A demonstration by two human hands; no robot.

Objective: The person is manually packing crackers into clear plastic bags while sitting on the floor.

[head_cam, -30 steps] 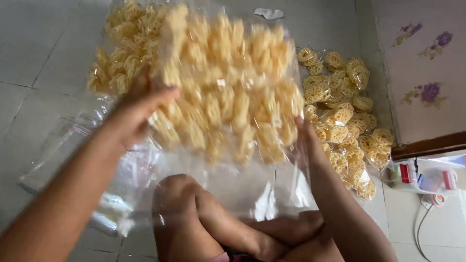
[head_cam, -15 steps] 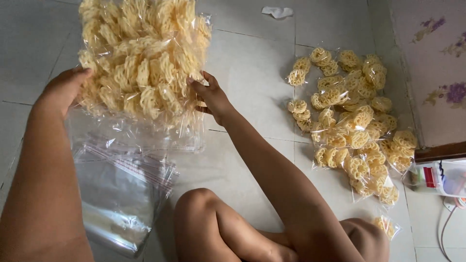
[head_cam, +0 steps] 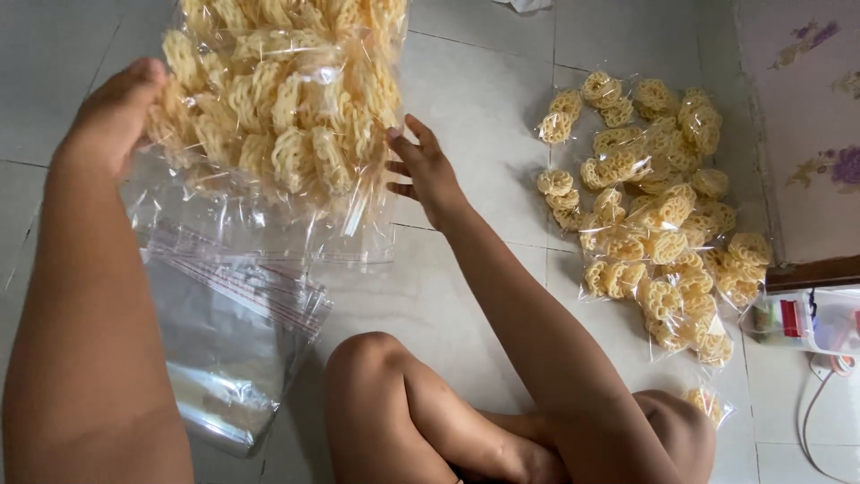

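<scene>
A: What are the hands doing?

B: The left hand (head_cam: 112,116) is clamped on the left edge of a big clear bag of yellow flower-shaped crackers (head_cam: 278,99), held up off the floor. The right hand (head_cam: 425,170) is spread, fingers apart, at the bag's right edge; whether it touches the plastic or stands just beside it I cannot tell.

A: Where is the bag relative to everything else?

B: Upper left of the view, hanging above a stack of empty zip bags (head_cam: 228,332) with red seal strips that lies on the floor by the person's left arm. The person's bent knee (head_cam: 376,367) is below it.

A: Which step would you call this?

B: I'd judge it as handling the bulk bag: steadying it with its loose, empty lower part hanging down toward the stack.

A: What does the next move call for?

B: By my reading, a firm hold from the right hand as well, since the bag is wide and full and the film is slippery; one hand alone could let it sag or spill.

A: And the surroundings?

B: A floor of pale grey tiles (head_cam: 484,99). To the right lies a heap of small filled cracker packets (head_cam: 654,215), well apart from the big bag. Beyond it is a wall with purple flower print (head_cam: 806,108), and at the right edge a small clear plastic box (head_cam: 806,323) with a white cable (head_cam: 811,421) near it.
</scene>
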